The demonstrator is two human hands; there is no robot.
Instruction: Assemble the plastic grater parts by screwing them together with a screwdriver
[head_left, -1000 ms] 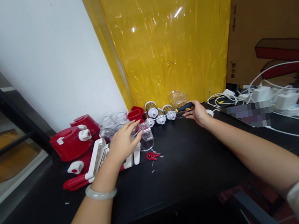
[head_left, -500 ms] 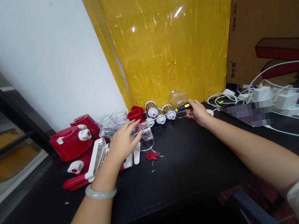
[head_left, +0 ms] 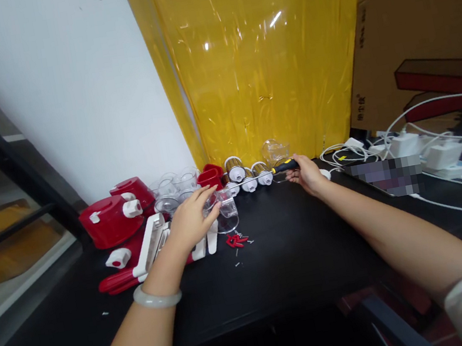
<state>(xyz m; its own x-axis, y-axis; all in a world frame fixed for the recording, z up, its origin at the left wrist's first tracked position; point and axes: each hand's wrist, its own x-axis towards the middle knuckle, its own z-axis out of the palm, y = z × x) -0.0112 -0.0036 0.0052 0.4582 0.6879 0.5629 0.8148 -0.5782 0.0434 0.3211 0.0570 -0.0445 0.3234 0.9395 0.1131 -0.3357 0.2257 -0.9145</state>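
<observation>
My right hand (head_left: 306, 174) is closed around the black and yellow handle of a screwdriver (head_left: 286, 165). Its long metal shaft points left, crossing in front of several white-ended grater drums (head_left: 264, 176). The shaft's end reaches close to the fingertips of my left hand (head_left: 196, 215); whether they touch is unclear. That left hand has its fingers stretched out and the thumb apart, over clear plastic parts (head_left: 226, 205) that it partly hides. Red pieces (head_left: 236, 240) and small screws (head_left: 250, 242) lie on the black table (head_left: 291, 258) in front.
At left stand red housings with white knobs (head_left: 105, 222), beside white and red handled parts (head_left: 153, 249). Clear cups (head_left: 185, 179) and red parts (head_left: 210, 176) are behind my left hand. A tablet (head_left: 381, 177), white cables and chargers (head_left: 444, 150) occupy the right. Yellow plastic sheeting (head_left: 256, 61) hangs behind.
Almost nothing differs. The screwdriver handle and my right hand sit in nearly the same spot, and my left hand keeps its pose; the view has shifted very slightly.
</observation>
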